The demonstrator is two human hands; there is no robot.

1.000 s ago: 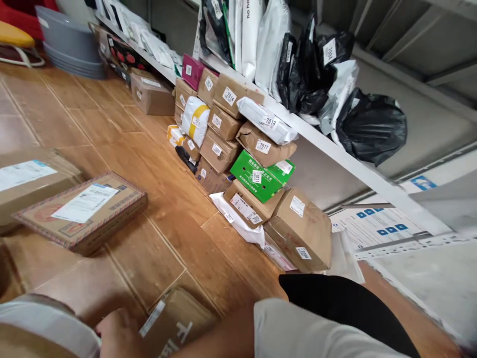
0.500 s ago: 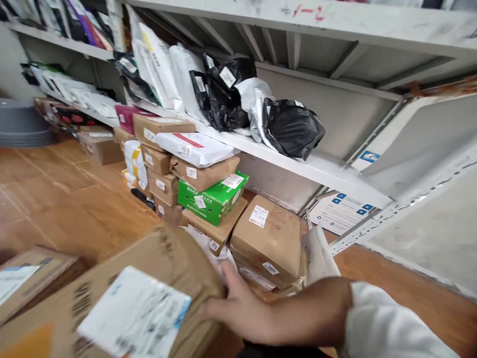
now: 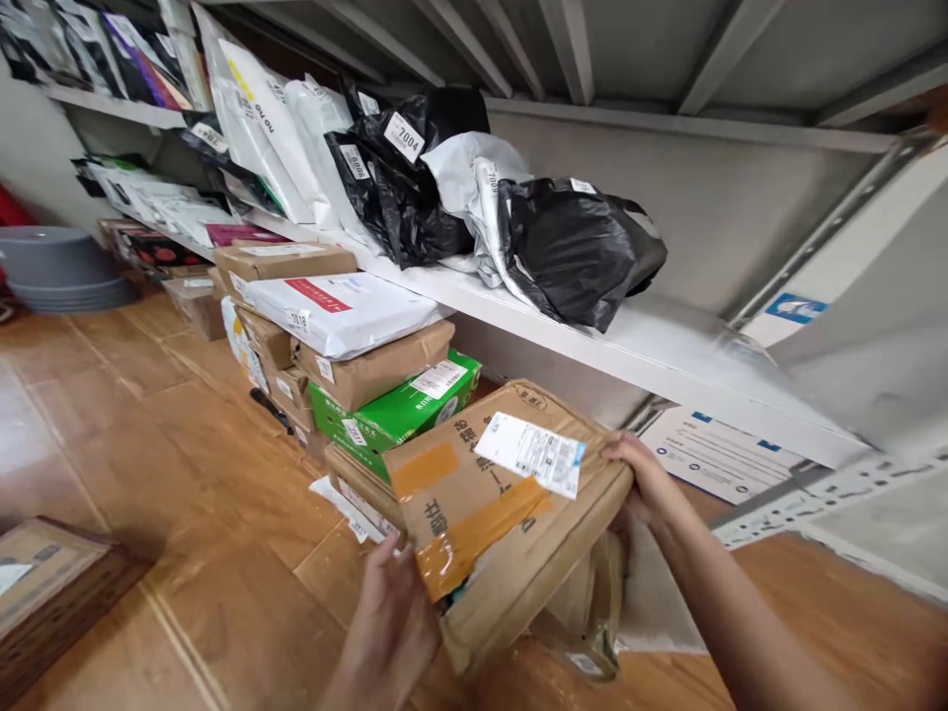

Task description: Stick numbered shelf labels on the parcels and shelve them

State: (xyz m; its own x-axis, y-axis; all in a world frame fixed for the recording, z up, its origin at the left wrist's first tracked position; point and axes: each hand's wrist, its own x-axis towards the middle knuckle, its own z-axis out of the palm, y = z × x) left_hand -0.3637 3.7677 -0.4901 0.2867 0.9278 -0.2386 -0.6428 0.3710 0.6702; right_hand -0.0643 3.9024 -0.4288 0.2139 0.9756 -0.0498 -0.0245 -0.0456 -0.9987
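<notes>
Both my hands hold a brown cardboard parcel (image 3: 496, 513) with orange tape and a white shipping label, tilted over another brown parcel (image 3: 585, 617) on the floor. My left hand (image 3: 389, 632) grips its near lower corner, fingers wrapped on the edge. My right hand (image 3: 644, 479) clasps its far right edge. The held parcel sits at the right end of a stack of parcels, next to a green box (image 3: 392, 410).
The stack of brown boxes and a white mailer (image 3: 333, 306) runs along the foot of a white shelf (image 3: 667, 355) loaded with black and white bags (image 3: 578, 247). A flat box (image 3: 44, 583) lies on the wooden floor at left. Grey tubs (image 3: 55, 267) stand far left.
The brown parcel has been carried from the lower left up and right onto the end of the stack. My right hand moved to its far edge, and my left hand now shows at its near corner.
</notes>
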